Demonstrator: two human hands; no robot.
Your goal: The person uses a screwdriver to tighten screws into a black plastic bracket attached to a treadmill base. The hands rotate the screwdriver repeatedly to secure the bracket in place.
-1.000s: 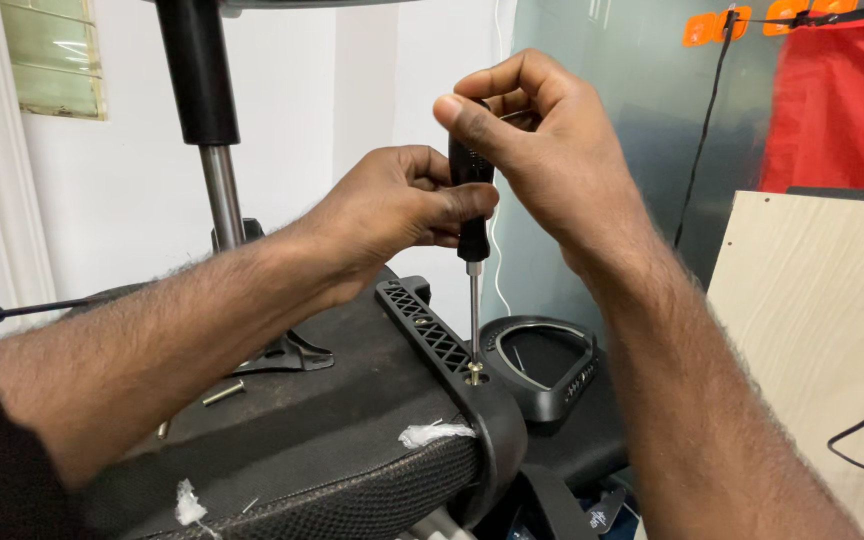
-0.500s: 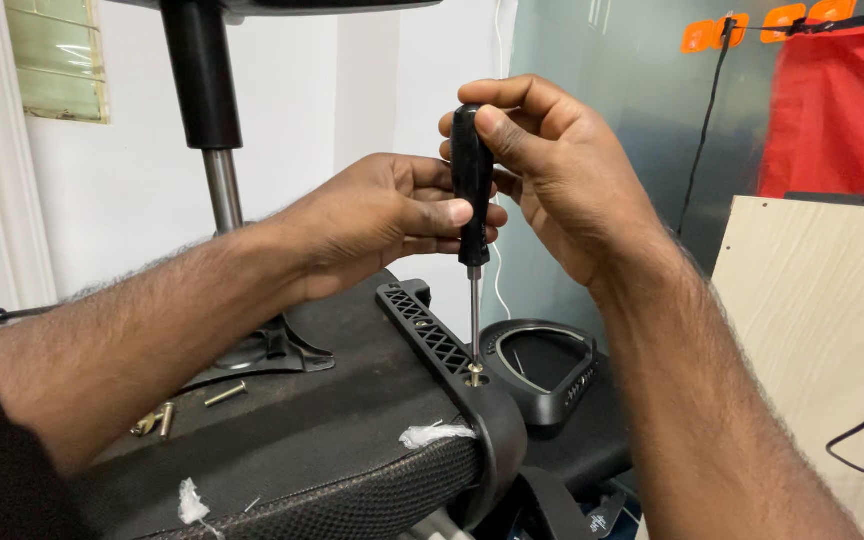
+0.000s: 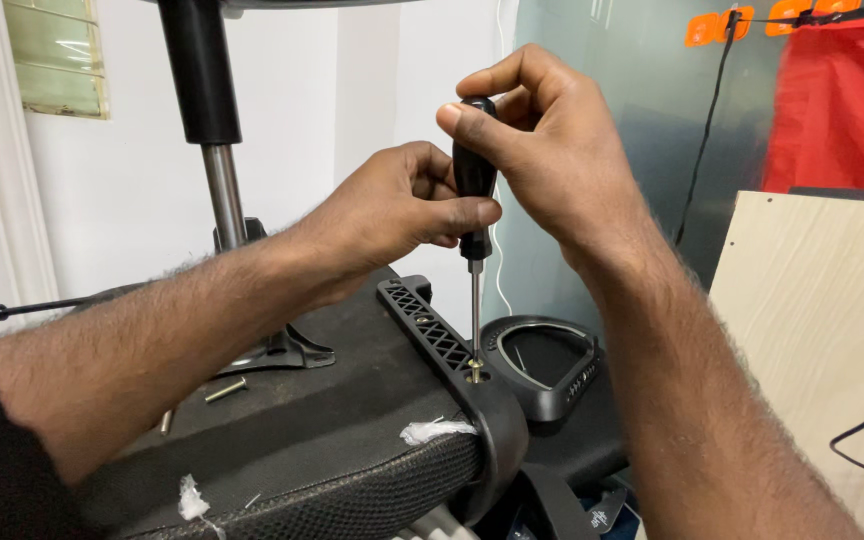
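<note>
black plastic and dark fabric fill the lower middle of the head view, where an upturned chair seat [image 3: 332, 420] lies with its metal post [image 3: 214, 150] rising toward the upper left. a black-handled screwdriver [image 3: 474, 215] stands upright near the centre of the frame, its thin shaft running down to a brass-coloured screw [image 3: 475, 372] set in a hole of the black ribbed bracket [image 3: 442, 340] along the seat's edge. the right hand [image 3: 552, 160] is curled over the top of the handle, thumb and fingers closed on it; the left hand [image 3: 392, 215] is closed round the lower handle, steadying it. the screw head sits a little proud of the bracket, so by the look of it the driving is under way but not finished. two loose bolts [image 3: 224, 390] lie on the seat at lower left, apparently not yet fitted. a curved black armrest pad [image 3: 542, 365] rests just right of the bracket. a pale wooden board [image 3: 812, 330] leans at the right. white stuffing tufts [image 3: 432, 431] show at the seat's front edge. the screw's thread is hidden in the hole, and the post's top is cut off by the frame.
</note>
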